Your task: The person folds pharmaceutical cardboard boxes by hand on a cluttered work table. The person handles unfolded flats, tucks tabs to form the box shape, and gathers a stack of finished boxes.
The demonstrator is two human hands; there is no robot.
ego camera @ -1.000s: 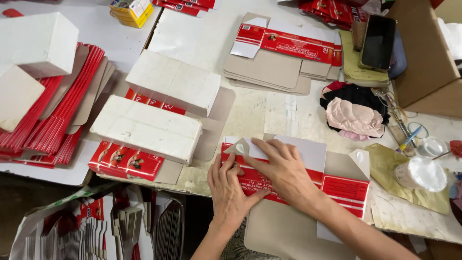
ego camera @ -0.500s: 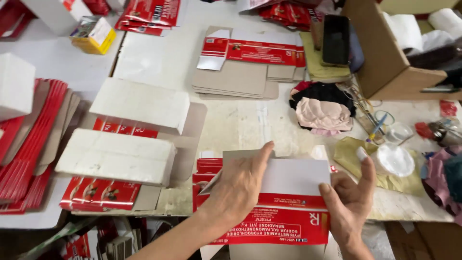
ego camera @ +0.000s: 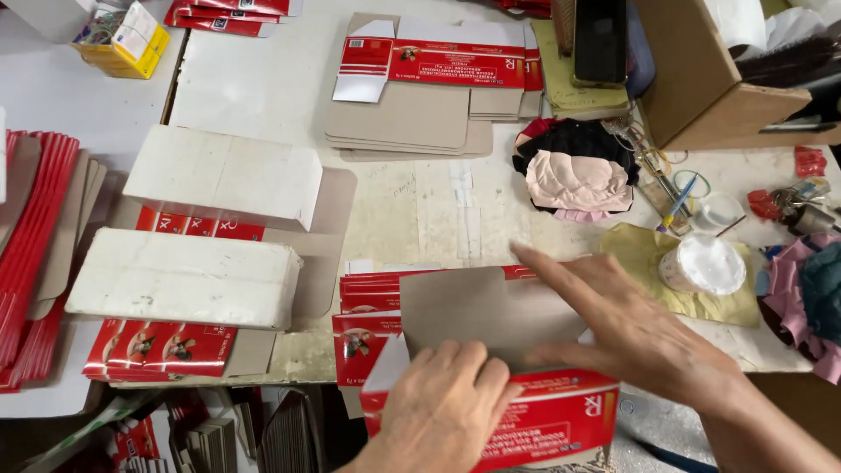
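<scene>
Seen from the head camera, both hands work at the near edge of a worn, stained white table. Left hand has its fingers curled closed over the grey flap of a red carton, pressing it down. Right hand lies open and flat, fingers spread, on the same grey flap. Just left of the fingers is a pile of flat red cartons. Farther left, two white foam blocks rest on more cartons. Beyond the fingertips lie grey folded blanks, and to the right a white lid on yellow cloth.
</scene>
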